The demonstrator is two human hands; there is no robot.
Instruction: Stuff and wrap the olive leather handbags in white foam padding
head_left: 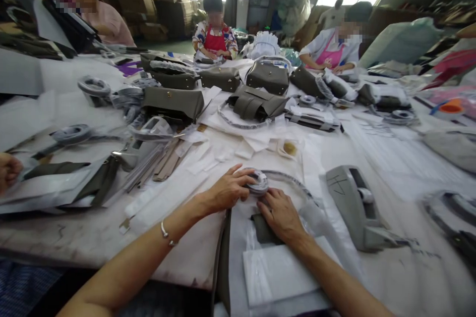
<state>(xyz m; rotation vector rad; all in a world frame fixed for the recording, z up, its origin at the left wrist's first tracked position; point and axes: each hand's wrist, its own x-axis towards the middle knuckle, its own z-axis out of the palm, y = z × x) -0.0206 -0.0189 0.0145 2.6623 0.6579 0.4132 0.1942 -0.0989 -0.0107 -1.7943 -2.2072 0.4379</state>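
A strap coil [261, 188] in clear wrap lies at the upper end of an olive-grey bag [263, 229] partly covered by white sheeting. My left hand [226, 190] grips the coil's left side, with its fingers over the rim. My right hand [280, 212] lies with fingers stretched out on the bag, fingertips beside the coil's lower edge. From the coil a wrapped handle [293, 182] curves off to the right. Below my right hand, a folded white sheet [280, 272] rests on the bag. The bag's underside is hidden.
A grey tape dispenser [349, 203] stands to the right. Brown-grey strips [169, 161] lie left of centre. Finished-looking bags [173, 101] line the table's middle. Several co-workers sit around it, and another person's hand [9, 171] is at the left edge.
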